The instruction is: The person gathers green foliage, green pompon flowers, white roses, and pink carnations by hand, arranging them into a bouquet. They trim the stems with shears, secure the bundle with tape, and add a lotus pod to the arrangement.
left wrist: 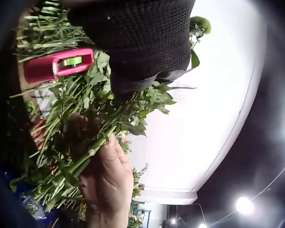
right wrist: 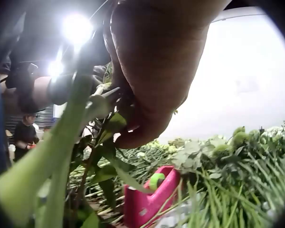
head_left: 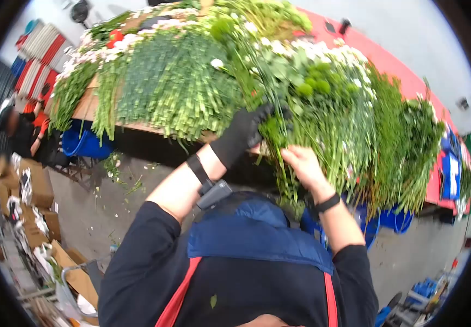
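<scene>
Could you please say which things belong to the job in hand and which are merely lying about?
Job: leafy stems, gripped by left hand and right hand; probably flower piles, pink tape dispenser.
Apparently lying about: cardboard boxes, floor scraps.

I'm in what looks like a flower-bunching workshop: long green cut stems [head_left: 173,82] with small white blooms [head_left: 320,50] lie in thick rows along a red-topped table [head_left: 400,77], a bright pink tape dispenser [right wrist: 145,209] among them. Blue plastic buckets [head_left: 86,144] stand below; brown cardboard boxes [head_left: 38,184] crowd the grey floor [head_left: 105,204].
</scene>
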A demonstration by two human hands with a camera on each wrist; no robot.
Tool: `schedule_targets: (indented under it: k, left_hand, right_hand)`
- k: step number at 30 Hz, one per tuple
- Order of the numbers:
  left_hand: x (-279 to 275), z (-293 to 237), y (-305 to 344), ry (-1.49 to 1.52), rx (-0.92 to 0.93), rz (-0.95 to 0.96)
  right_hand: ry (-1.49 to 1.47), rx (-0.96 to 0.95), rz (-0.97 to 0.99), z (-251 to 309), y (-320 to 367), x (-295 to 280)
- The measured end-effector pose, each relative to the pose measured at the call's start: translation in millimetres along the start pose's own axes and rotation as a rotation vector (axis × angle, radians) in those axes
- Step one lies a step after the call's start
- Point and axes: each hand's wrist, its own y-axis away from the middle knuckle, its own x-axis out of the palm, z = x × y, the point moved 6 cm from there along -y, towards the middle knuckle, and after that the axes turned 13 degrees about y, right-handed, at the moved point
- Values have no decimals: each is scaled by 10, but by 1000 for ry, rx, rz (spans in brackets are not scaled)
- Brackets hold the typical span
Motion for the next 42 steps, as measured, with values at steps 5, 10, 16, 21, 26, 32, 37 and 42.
schedule_targets:
  k: [5, 10, 16, 21, 26, 32, 37, 42]
  left_hand:
    - [-606, -145, 605, -64, 130, -7]
    - [-788, -344, 1131, -439, 124, 129]
    - [-698, -772, 1383, 138, -67, 58]
    - [-670, -797, 1437, -93, -18, -134]
    - [-715, -693, 1344, -187, -64, -139]
    - [-793, -518, 966, -198, -191, -169]
    - [-716, -432, 546, -248, -162, -213]
    - [-533, -308, 90, -224, -209, -175]
  right_hand:
    - [-390, 109, 6, 180, 326, 896]
    - [-35, 43, 0, 407, 581, 1410]
    - [113, -51, 245, 794, 590, 1588]
    - [282, -159, 299, 642, 277, 1246]
    - [482, 339, -324, -684, -282, -207]
    - [851, 573, -474, -1704, -645, -937]
    - [753, 389, -573, -1821, -744, -964]
    - [401, 157, -608, -795, -791, -1065]
